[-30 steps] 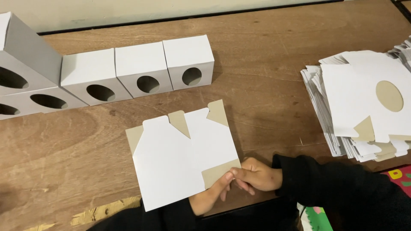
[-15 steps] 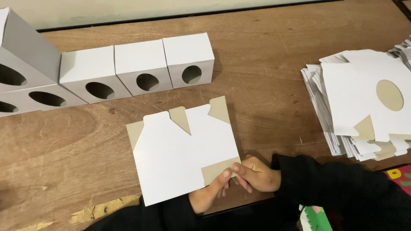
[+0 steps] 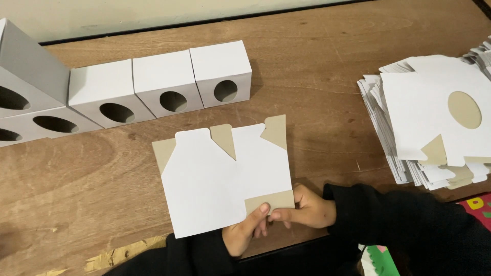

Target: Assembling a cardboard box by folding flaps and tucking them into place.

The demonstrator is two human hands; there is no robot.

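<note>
Both hands pinched the near edge of a flat cardboard sheet [image 3: 225,179] lying on the desk [image 3: 317,92]. The left hand [image 3: 245,232] had thumb and fingers closed on the brown flap [image 3: 269,202]; the right hand [image 3: 304,209] gripped the same flap from the other side. Folding cleanly would likely call for pressing along the crease with the sheet held flat. It was white, with brown tabs along its far edge.

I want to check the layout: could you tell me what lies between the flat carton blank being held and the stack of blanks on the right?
Only bare wooden table separates the flat carton blank from the stack of blanks, as the head view shows.
</note>
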